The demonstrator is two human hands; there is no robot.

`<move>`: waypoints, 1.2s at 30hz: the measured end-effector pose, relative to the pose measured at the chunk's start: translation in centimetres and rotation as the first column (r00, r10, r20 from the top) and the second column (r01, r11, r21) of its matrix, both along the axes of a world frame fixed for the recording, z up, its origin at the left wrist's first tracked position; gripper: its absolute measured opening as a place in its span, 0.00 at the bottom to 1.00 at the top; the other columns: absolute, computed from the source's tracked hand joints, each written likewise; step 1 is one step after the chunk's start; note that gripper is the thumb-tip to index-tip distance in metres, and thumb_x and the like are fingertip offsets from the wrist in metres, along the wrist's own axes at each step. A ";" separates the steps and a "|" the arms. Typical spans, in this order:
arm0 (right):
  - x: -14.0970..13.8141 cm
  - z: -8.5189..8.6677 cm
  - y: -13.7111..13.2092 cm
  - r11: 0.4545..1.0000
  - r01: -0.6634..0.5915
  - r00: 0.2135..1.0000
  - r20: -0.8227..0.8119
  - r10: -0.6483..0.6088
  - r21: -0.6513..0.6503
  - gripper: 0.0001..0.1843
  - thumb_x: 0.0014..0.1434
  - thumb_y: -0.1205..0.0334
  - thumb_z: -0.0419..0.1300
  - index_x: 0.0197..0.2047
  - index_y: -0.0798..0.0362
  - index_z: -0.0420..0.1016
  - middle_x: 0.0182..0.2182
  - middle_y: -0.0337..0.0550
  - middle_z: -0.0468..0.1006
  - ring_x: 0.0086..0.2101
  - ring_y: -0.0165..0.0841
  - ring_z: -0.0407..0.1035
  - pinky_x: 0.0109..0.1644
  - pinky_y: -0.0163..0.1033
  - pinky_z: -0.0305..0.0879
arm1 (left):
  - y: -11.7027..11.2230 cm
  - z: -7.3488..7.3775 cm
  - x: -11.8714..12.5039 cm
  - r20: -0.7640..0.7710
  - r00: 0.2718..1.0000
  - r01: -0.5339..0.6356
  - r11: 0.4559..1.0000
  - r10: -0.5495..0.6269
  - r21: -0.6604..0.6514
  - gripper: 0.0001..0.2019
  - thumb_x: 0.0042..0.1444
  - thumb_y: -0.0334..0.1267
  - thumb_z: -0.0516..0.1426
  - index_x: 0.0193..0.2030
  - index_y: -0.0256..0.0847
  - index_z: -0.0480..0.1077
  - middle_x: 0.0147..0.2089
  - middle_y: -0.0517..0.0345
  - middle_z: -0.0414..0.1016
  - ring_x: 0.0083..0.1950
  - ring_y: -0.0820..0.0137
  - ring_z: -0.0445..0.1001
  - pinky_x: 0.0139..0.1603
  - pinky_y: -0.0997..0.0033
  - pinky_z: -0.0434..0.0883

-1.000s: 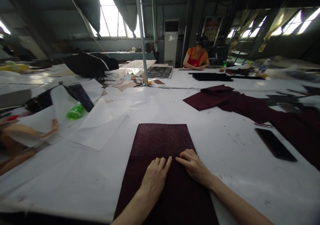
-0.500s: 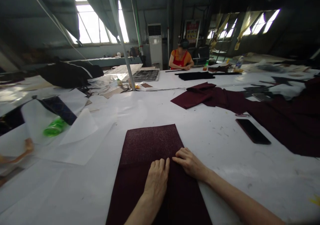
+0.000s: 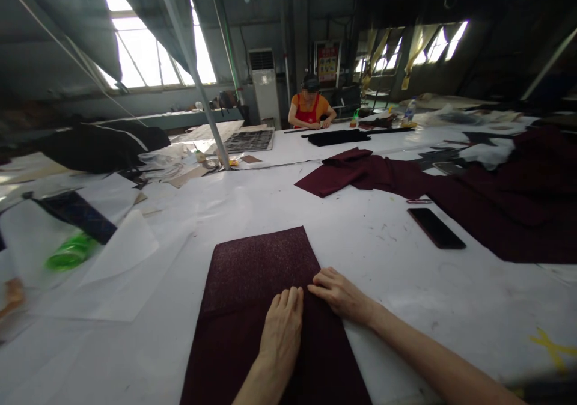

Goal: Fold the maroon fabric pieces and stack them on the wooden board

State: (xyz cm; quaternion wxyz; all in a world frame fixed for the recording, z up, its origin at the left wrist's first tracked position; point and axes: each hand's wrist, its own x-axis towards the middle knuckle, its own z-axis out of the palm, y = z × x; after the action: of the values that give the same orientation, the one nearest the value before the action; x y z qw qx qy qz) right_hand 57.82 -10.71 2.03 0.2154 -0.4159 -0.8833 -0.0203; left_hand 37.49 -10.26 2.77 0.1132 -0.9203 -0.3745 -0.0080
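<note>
A long piece of dark maroon fabric (image 3: 234,345) lies in front of me, its far part (image 3: 261,261) speckled and lighter, with a crosswise line between the two parts. My left hand (image 3: 283,324) rests on the middle of it, fingers together and bent down onto the cloth. Close by, my right hand (image 3: 338,291) pinches at the cloth near its right edge, fingers curled and one fingertip pointing toward the left hand. A small gap separates the two hands. The fingertips' undersides are hidden.
More maroon fabric (image 3: 487,213) spreads over the right of the white table (image 3: 396,297), beside a black phone (image 3: 436,228). On the left are white sheets (image 3: 126,249) and a green bottle (image 3: 70,252). A pole (image 3: 193,71) rises ahead; a co-worker (image 3: 311,107) sits beyond.
The view has turned slightly right, so the surroundings sit farther left. Both hands keep nearly the same place on the fabric.
</note>
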 end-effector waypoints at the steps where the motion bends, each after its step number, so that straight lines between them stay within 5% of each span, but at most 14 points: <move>1: 0.1 0.0 -0.1 1.000 0.000 1.000 0.011 0.000 0.003 0.14 0.65 0.71 0.49 0.50 0.56 0.71 0.38 0.46 0.71 0.40 0.34 0.61 0.47 0.42 0.60 | 0.0 -0.1 0.1 0.002 1.000 0.009 1.000 -0.009 0.010 0.25 0.55 0.23 0.50 0.62 0.31 0.61 0.50 0.46 0.69 0.48 0.63 0.67 0.51 0.62 0.67; 7: 0.5 0.4 -0.5 0.998 -0.001 0.996 0.089 -0.004 0.057 0.11 0.66 0.68 0.51 0.49 0.56 0.70 0.36 0.45 0.71 0.39 0.35 0.62 0.46 0.42 0.60 | -0.5 0.1 0.9 -0.016 1.000 0.009 0.999 -0.009 0.031 0.27 0.56 0.24 0.49 0.64 0.35 0.58 0.42 0.50 0.68 0.41 0.64 0.66 0.44 0.60 0.68; 17: 2.8 1.0 -1.9 0.990 0.120 0.985 0.115 -0.128 0.072 0.12 0.64 0.73 0.50 0.46 0.57 0.71 0.36 0.46 0.72 0.38 0.36 0.63 0.46 0.45 0.61 | -0.3 0.2 1.2 -0.023 1.000 0.007 1.000 -0.007 -0.013 0.28 0.56 0.25 0.50 0.65 0.34 0.57 0.42 0.49 0.68 0.42 0.62 0.67 0.44 0.58 0.68; 23: -1.4 1.4 -2.5 0.983 0.178 0.983 -0.052 -0.176 0.040 0.20 0.61 0.76 0.48 0.53 0.57 0.69 0.44 0.51 0.72 0.45 0.39 0.63 0.51 0.48 0.62 | -0.5 0.2 1.0 0.032 0.999 0.016 0.998 -0.014 -0.063 0.25 0.57 0.25 0.49 0.63 0.32 0.59 0.45 0.47 0.69 0.44 0.61 0.68 0.47 0.57 0.69; 26: -2.8 0.0 -3.0 0.973 0.231 0.969 -0.091 -0.231 -0.012 0.21 0.59 0.76 0.48 0.54 0.57 0.68 0.43 0.51 0.73 0.45 0.39 0.64 0.52 0.48 0.63 | -0.1 0.2 -1.7 0.085 0.996 0.022 0.996 -0.015 -0.088 0.26 0.56 0.23 0.49 0.62 0.32 0.60 0.48 0.48 0.70 0.48 0.62 0.68 0.52 0.57 0.67; 31: -1.7 -1.8 -3.9 0.953 0.302 0.950 -0.092 -0.297 0.036 0.23 0.59 0.77 0.46 0.56 0.57 0.68 0.46 0.50 0.73 0.47 0.38 0.65 0.54 0.46 0.61 | 0.8 0.1 -11.0 0.142 0.980 -0.129 0.989 0.138 -0.071 0.25 0.56 0.21 0.47 0.61 0.35 0.62 0.50 0.50 0.71 0.52 0.63 0.68 0.56 0.59 0.66; 36: -2.6 -0.3 -3.4 0.907 0.415 0.909 -0.067 -0.412 0.062 0.18 0.55 0.77 0.50 0.43 0.54 0.75 0.42 0.47 0.76 0.51 0.44 0.64 0.58 0.54 0.51 | 0.6 0.4 -17.2 0.304 0.920 -0.236 0.969 0.249 -0.079 0.17 0.62 0.34 0.50 0.57 0.40 0.65 0.54 0.49 0.70 0.54 0.61 0.68 0.57 0.57 0.67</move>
State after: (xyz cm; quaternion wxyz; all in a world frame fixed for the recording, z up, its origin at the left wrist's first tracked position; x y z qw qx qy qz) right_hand 55.27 -14.09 1.70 0.2449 -0.5855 -0.7678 -0.0877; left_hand 20.33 -9.71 3.16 0.0342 -0.8561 -0.4987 -0.1312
